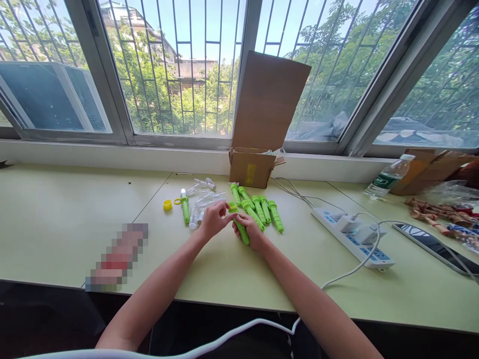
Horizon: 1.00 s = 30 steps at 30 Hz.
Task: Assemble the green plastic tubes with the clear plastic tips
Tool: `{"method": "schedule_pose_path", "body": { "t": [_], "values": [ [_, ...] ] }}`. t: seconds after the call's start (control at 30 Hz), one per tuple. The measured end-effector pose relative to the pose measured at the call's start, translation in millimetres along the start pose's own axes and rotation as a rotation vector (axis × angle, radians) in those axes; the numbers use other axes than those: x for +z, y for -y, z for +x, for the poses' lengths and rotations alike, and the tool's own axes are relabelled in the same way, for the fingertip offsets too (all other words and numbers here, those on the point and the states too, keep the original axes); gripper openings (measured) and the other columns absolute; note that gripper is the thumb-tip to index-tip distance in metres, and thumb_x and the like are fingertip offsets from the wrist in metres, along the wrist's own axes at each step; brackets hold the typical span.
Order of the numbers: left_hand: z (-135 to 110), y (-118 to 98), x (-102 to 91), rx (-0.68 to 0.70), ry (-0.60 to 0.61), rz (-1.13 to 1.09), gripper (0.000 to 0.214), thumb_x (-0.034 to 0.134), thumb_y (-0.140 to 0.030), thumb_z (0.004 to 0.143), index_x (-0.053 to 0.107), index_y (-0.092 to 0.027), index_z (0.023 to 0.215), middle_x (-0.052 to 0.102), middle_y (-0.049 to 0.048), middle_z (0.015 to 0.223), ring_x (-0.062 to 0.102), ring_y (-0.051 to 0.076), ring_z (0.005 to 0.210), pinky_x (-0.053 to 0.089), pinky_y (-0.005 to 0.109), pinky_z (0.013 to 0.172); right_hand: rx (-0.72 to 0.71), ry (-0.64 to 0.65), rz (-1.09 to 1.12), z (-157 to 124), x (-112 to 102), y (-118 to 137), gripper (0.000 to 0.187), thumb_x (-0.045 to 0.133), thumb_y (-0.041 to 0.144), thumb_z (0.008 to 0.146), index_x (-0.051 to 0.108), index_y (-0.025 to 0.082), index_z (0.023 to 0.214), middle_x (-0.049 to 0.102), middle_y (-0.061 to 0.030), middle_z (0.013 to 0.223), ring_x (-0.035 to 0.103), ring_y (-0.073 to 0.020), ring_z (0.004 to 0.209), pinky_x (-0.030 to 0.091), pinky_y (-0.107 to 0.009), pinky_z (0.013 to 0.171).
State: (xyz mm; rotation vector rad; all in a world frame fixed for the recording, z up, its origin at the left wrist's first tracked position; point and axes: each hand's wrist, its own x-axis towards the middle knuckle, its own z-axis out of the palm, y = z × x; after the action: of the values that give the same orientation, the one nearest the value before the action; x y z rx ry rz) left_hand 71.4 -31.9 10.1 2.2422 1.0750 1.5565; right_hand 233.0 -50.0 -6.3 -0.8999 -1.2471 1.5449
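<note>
My right hand [250,232] is wrapped round a green ribbed plastic tube [244,235], its lower end pointing towards me. At the tube's upper end, the fingers of my left hand [214,220] pinch near its green collar [232,205]; the fingertips partly hide that spot. Just beyond and to the right lie several similar green tubes [276,217]. Left of my hands are clear plastic pieces [210,199], some partly hidden behind my left hand. Another green tube with a clear top [185,208] lies further left, beside a yellow ring [177,202] and a yellow cap [167,205].
An open cardboard box [250,168] stands at the back against the sill. To the right are a power strip [352,237] with cables, a phone [436,247] and a water bottle [389,177]. A blurred-out item [118,259] lies at the front left.
</note>
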Motion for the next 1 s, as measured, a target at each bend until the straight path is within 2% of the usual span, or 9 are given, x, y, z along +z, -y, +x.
{"method": "schedule_pose_path", "body": {
  "t": [0.13, 0.27, 0.5, 0.8, 1.0],
  "values": [
    [-0.2, -0.4, 1.3, -0.003, 0.012, -0.007, 0.035, 0.068, -0.045, 0.076, 0.048, -0.019, 0.067, 0.053, -0.0026, 0.065, 0.043, 0.008, 0.053, 0.036, 0.023, 0.050, -0.003, -0.004, -0.011, -1.8, 0.4, 1.4, 0.029, 0.068, 0.044, 0.072, 0.055, 0.019, 0.077, 0.057, 0.0032, 0.054, 0.042, -0.0067, 0.036, 0.029, -0.019, 0.033],
    [-1.1, 0.8, 2.0, -0.012, 0.021, -0.014, 0.038, 0.068, -0.043, 0.076, 0.043, -0.019, 0.063, 0.053, -0.0019, 0.066, 0.047, 0.009, 0.057, 0.038, 0.023, 0.052, -0.019, -0.045, -0.058, -2.5, 1.9, 2.4, 0.038, 0.075, 0.043, 0.065, 0.053, 0.019, 0.085, 0.062, 0.0027, 0.054, 0.040, -0.0060, 0.031, 0.026, -0.017, 0.030],
    [-1.2, 0.2, 0.7, -0.017, 0.013, -0.014, 0.040, 0.069, -0.043, 0.076, 0.042, -0.019, 0.060, 0.052, -0.0022, 0.063, 0.047, 0.009, 0.056, 0.038, 0.023, 0.052, -0.017, -0.088, -0.033, -1.9, 2.7, 0.3, 0.039, 0.076, 0.043, 0.063, 0.053, 0.019, 0.083, 0.062, 0.0025, 0.057, 0.048, -0.0089, 0.034, 0.030, -0.019, 0.029],
    [-0.7, 0.3, 1.7, -0.007, 0.007, -0.044, 0.039, 0.069, -0.042, 0.076, 0.042, -0.019, 0.061, 0.052, -0.0021, 0.062, 0.052, 0.011, 0.062, 0.039, 0.022, 0.052, -0.045, 0.021, -0.010, -0.4, 2.4, 1.1, 0.032, 0.072, 0.044, 0.070, 0.059, 0.017, 0.080, 0.063, -0.0010, 0.065, 0.054, -0.0095, 0.047, 0.039, -0.021, 0.042],
    [-1.1, 0.5, 1.7, -0.008, 0.015, -0.031, 0.037, 0.069, -0.045, 0.076, 0.046, -0.018, 0.065, 0.053, -0.0024, 0.065, 0.044, 0.008, 0.054, 0.037, 0.022, 0.050, -0.025, 0.023, 0.031, -0.4, 0.4, 1.0, 0.028, 0.070, 0.041, 0.071, 0.056, 0.018, 0.077, 0.061, 0.0011, 0.059, 0.047, -0.0080, 0.040, 0.034, -0.020, 0.038]
  ]
}}
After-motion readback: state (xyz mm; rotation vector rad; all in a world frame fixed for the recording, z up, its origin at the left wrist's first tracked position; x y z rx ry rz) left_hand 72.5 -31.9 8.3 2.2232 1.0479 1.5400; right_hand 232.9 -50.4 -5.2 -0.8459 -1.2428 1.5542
